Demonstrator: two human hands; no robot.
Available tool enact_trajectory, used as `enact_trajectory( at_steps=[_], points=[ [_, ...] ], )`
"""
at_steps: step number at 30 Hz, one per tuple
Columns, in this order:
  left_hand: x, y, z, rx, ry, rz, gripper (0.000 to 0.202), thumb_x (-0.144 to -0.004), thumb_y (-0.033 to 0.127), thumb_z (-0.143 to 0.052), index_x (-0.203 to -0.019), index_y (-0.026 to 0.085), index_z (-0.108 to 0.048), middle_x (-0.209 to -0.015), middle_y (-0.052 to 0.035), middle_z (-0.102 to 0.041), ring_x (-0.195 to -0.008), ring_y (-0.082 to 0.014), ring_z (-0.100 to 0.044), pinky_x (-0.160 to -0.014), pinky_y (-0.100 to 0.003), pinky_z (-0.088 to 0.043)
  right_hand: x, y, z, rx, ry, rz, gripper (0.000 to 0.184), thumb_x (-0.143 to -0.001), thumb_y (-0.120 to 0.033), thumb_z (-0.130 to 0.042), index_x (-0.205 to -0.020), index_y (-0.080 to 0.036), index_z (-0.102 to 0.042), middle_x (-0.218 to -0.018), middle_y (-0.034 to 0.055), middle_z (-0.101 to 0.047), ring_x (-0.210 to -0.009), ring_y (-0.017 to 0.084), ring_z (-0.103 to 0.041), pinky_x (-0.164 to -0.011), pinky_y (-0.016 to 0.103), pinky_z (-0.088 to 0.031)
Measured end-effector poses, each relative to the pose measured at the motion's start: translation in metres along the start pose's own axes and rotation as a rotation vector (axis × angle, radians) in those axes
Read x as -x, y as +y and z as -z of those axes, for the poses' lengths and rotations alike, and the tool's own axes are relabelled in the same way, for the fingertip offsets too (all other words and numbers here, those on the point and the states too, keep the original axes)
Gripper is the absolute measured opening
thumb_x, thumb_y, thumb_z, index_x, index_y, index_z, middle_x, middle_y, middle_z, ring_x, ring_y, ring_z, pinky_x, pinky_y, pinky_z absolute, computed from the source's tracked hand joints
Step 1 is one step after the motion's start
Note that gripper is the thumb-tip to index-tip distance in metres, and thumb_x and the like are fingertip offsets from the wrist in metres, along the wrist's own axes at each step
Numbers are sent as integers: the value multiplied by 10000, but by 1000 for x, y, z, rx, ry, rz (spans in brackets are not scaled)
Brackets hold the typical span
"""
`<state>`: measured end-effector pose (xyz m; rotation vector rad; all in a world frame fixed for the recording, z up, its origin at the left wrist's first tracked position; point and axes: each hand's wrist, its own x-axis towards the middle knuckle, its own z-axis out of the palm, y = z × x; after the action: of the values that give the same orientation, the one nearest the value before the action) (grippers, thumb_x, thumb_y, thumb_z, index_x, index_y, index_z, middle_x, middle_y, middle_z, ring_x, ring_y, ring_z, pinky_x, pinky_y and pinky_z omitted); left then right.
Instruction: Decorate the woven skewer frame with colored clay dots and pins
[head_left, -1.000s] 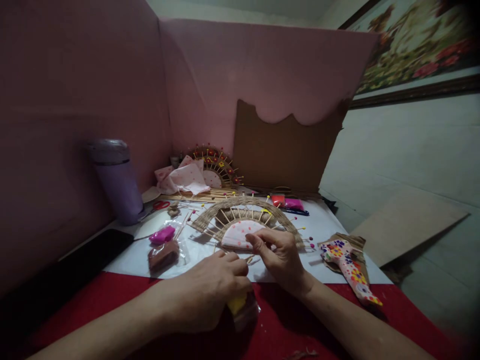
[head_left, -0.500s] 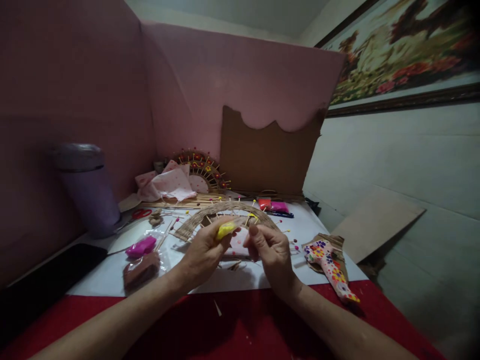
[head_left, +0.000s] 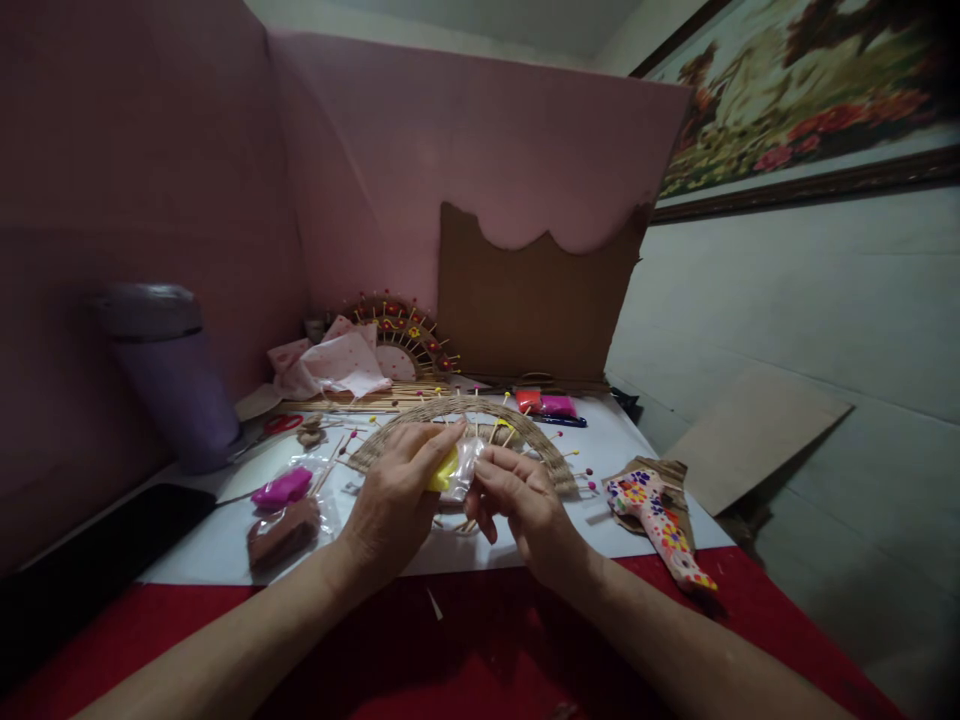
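**Yellow packet (head_left: pixel 453 471) held apparently crosswise, partly hidden**

Held above the bench (head_left: pixel 465 650), toward its front edge: grasped by left hand (head_left: pixel 396 482) at the yellow end, pinched by right hand (head_left: pixel 529 505) at the clear end. Just beyond: arch (head_left: pixel 550 452). Toward left edge: brown packet (head_left: pixel 283 536). Toward right edge: figure (head_left: pixel 667 532).

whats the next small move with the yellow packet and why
Probably have the right hand ease open the clear end of the yellow packet, if it isn't open already: the left hand holds the yellow part, and the right hand's fingers are at the clear end. Whether it is sealed can't be seen.
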<state>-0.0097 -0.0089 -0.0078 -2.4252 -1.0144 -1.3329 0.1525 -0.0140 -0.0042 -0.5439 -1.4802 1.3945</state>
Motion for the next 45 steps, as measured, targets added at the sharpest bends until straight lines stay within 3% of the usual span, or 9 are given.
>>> enact_trajectory(
  at_steps=[7,10,14,18,28,32,36,40,45],
  points=[
    [0,0,4,-255,-30,-20,460,-831,60,-414,-1285,123,-453,-1048,-140,-520,-1012,-267,-461,-874,-434,-434,0,-1,-2,67,-17,-15,233,-802,-347,-542,-670,-155,-555,-585,-13,-557,-442,69,-436,-396,185,-359],
    [1,0,3,-286,-28,-32,485,-833,65,-412,-1309,152,-427,-1061,-140,-497,-1023,-275,-459,-871,-456,-436,-1,-1,-3,111,-5,-19,211,-780,-329,-556,-662,-154,-556,-544,-33,-524,-436,68,-436,-391,181,-354],
    [3,1,3,-166,-33,4,622,-776,19,-449,-1352,236,-359,-1102,-114,-460,-1046,-258,-458,-874,-446,-445,-3,1,-1,116,67,-17,207,-749,-295,-579,-600,-161,-527,-491,-56,-476,-400,54,-393,-374,175,-340],
    [0,3,6,55,-100,77,702,-727,41,-562,-1359,239,-327,-1142,-97,-466,-1082,-239,-450,-895,-423,-439,-6,4,3,51,134,-17,203,-739,-316,-610,-629,-167,-527,-467,-66,-465,-372,52,-387,-352,170,-336],
    [-3,0,5,139,-70,119,478,-726,52,-551,-1184,169,-477,-1077,-95,-546,-1003,-211,-509,-870,-403,-442,-12,7,10,40,210,-3,215,-699,-314,-686,-677,-174,-524,-490,-65,-521,-368,68,-445,-341,178,-381],
    [-8,7,16,248,-136,199,364,-786,116,-530,-1146,176,-539,-1071,-86,-516,-996,-188,-506,-857,-355,-447,-11,6,11,188,221,110,170,-710,-290,-688,-679,-180,-562,-543,-53,-515,-425,75,-436,-387,194,-379],
    [-12,9,25,446,-256,312,231,-845,239,-509,-1036,189,-628,-1005,-67,-554,-945,-180,-526,-839,-343,-451,-10,4,14,484,275,361,81,-737,-229,-673,-666,-190,-673,-640,-10,-518,-607,118,-477,-551,242,-422],
    [-13,2,23,828,-348,560,264,-798,343,-579,-975,152,-619,-871,-47,-599,-741,-149,-565,-613,-273,-507,-7,3,16,610,243,478,86,-763,-204,-659,-802,-251,-719,-751,9,-471,-695,139,-480,-552,245,-428],
    [-10,-4,21,1010,-417,722,307,-761,393,-627,-912,128,-589,-714,-29,-601,-588,-126,-579,-412,-192,-463,-5,3,17,715,221,570,143,-795,-185,-633,-865,-275,-720,-768,9,-475,-721,145,-489,-637,294,-437]
  ],
)
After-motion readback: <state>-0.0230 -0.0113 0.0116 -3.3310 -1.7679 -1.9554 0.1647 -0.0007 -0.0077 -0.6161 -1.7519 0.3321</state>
